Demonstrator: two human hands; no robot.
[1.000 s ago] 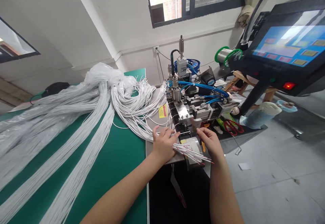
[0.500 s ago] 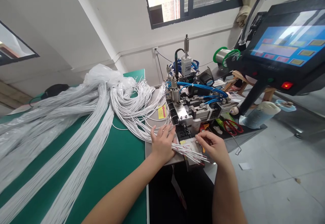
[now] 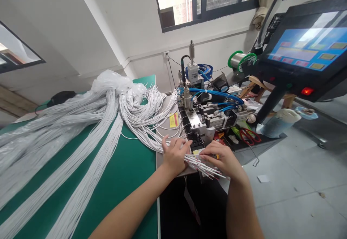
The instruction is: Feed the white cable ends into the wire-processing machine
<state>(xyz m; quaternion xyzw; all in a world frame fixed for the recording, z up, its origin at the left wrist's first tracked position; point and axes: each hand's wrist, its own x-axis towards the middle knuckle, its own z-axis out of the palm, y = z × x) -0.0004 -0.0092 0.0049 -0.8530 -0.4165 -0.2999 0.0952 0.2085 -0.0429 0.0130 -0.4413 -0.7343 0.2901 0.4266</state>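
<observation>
My left hand point(image 3: 175, 156) rests over a bundle of white wires point(image 3: 207, 169) at the edge of the grey work plate, its fingers curled round them. The wire ends, some with reddish marks, fan out to the right beneath my right hand. My right hand point(image 3: 223, 159) is closed in a pinch on one white wire point(image 3: 193, 155) that runs out from the left hand. Just beyond both hands stands a bench machine point(image 3: 197, 121) with metal cylinders and blue air hoses. The wires' middle lengths loop back over the plate in a loose coil point(image 3: 143, 112).
Long white wire bundles point(image 3: 89, 166), partly in clear plastic, lie across the green table point(image 3: 127, 188). A touch screen point(image 3: 306, 47) overhangs the right side. Red-handled scissors point(image 3: 249, 136), a plastic jug point(image 3: 282, 122) and a green-rimmed wire spool point(image 3: 240, 59) sit right of the machine.
My right hand has moved left, closer to my left hand, and now pinches a wire near the bundle. The machine's tall rear cylinder has shifted left. My left hand stays on the bundle.
</observation>
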